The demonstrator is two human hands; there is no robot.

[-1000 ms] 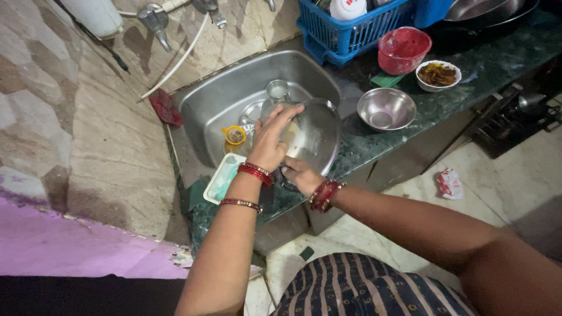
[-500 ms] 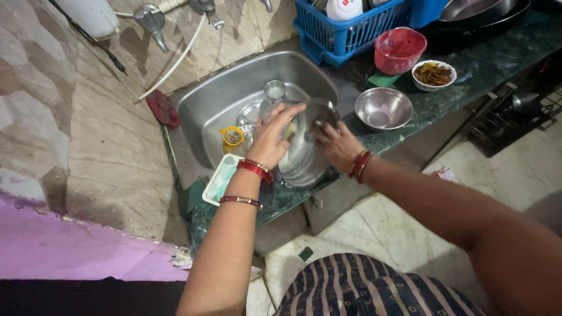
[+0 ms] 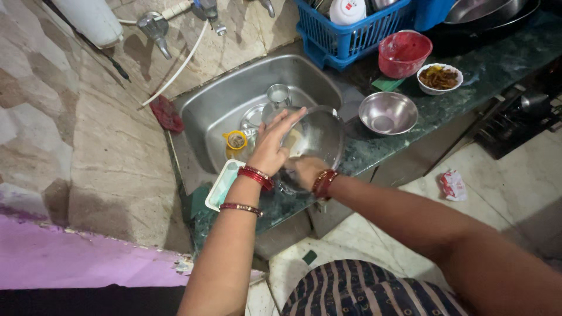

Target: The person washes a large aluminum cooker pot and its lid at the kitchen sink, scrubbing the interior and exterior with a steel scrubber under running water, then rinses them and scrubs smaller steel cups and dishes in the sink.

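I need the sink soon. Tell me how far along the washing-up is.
Done: some washed things seem to stand in the blue rack. In hand: the left hand and right hand hold a steel plate tilted over the sink. Left: a cup, a strainer and another dish in the sink; a steel bowl and red bowl on the counter.

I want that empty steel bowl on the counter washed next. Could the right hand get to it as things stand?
Probably yes: the round steel bowl sits uncovered on the green counter beside the steel plate, nothing between, but the right hand is holding that plate.
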